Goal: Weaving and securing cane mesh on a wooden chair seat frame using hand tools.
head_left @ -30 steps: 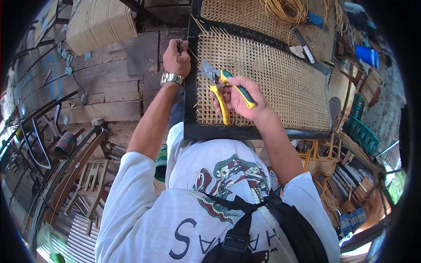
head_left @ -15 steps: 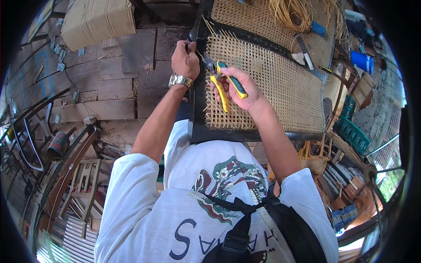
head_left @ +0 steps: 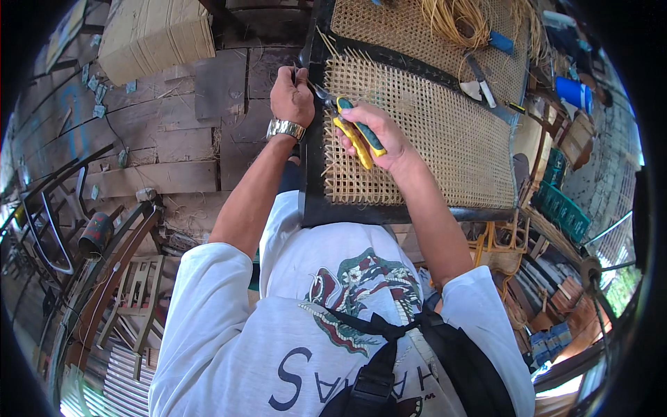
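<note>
Head view shows my two bare hands at the left edge of a woven cane panel (head_left: 431, 139), which lies in front of me in a black frame (head_left: 315, 174). With my right hand (head_left: 386, 131) I grip a pair of pruning shears (head_left: 368, 138), fingers wrapped around the yellow and green handles, which stand close together with a narrow gap between them. The blades point left over the frame's left rail, just beside my other hand; I cannot tell whether they bite on anything.

My left hand (head_left: 293, 99) is off the outer side of that rail, fingers curled in, thumb and forefinger pinched on a slim dark piece (head_left: 298, 71) (too small to make out further). A metal-band watch (head_left: 285, 128) sits on that wrist.

Loose cane ends (head_left: 356, 54) stick up along the panel's far edge. Beyond the crossbar is a second cane panel (head_left: 389, 28), with a coil of cane strands (head_left: 458, 24) on it, a blue tube (head_left: 501, 43) near the coil, and a pale-handled knife (head_left: 490, 95) lying by the crossbar. To the left, a cardboard box (head_left: 156, 35) rests on the plank floor (head_left: 177, 142); off to the right are a blue container (head_left: 574, 94) and a green crate (head_left: 561, 212).
</note>
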The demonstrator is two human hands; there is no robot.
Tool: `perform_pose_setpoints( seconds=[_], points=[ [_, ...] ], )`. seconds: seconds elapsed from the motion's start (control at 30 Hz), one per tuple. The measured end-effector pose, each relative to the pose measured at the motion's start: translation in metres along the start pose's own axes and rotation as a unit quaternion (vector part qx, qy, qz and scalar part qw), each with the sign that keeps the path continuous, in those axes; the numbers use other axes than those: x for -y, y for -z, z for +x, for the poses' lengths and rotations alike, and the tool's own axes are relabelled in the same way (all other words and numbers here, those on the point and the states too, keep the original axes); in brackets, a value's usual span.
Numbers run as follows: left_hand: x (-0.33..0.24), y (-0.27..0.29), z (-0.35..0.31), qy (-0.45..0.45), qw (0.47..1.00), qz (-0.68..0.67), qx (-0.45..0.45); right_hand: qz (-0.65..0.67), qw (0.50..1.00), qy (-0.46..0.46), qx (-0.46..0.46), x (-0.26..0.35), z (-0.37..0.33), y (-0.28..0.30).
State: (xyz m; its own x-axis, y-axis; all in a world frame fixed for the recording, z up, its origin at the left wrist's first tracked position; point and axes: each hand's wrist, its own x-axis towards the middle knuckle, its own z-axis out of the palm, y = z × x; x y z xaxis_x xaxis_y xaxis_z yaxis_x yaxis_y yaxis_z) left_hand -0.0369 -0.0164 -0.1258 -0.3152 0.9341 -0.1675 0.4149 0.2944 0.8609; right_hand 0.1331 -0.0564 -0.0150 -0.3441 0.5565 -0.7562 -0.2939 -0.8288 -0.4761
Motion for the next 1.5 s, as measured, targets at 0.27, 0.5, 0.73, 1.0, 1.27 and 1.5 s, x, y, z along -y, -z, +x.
perform_pose_setpoints(
  seconds=[0.27,0.5,0.73,1.0,1.27,1.5],
  points=[
    [0.058,0.056,0.049,0.197,0.974,0.111,-0.013,-0.412,0.86,0.248,-0.17,0.036,-0.04,0.043],
    [0.001,0.054,-0.004,-0.053,0.99,-0.015,0.133,-0.719,0.496,0.286,-0.393,0.035,-0.005,0.129],
    [-0.015,0.049,-0.006,-0.202,0.951,0.146,0.183,-0.62,0.645,0.378,-0.236,-0.019,0.025,0.021],
    [-0.017,0.042,0.009,-0.129,0.954,0.112,0.246,-0.611,0.648,0.377,-0.254,-0.028,0.046,-0.006],
    [-0.019,0.037,-0.002,-0.058,0.958,0.092,0.265,-0.546,0.686,0.417,-0.242,-0.033,0.057,-0.002],
    [0.008,0.034,-0.022,-0.104,0.987,0.063,0.101,-0.55,0.678,0.424,-0.24,-0.032,0.055,-0.008]
  ],
)
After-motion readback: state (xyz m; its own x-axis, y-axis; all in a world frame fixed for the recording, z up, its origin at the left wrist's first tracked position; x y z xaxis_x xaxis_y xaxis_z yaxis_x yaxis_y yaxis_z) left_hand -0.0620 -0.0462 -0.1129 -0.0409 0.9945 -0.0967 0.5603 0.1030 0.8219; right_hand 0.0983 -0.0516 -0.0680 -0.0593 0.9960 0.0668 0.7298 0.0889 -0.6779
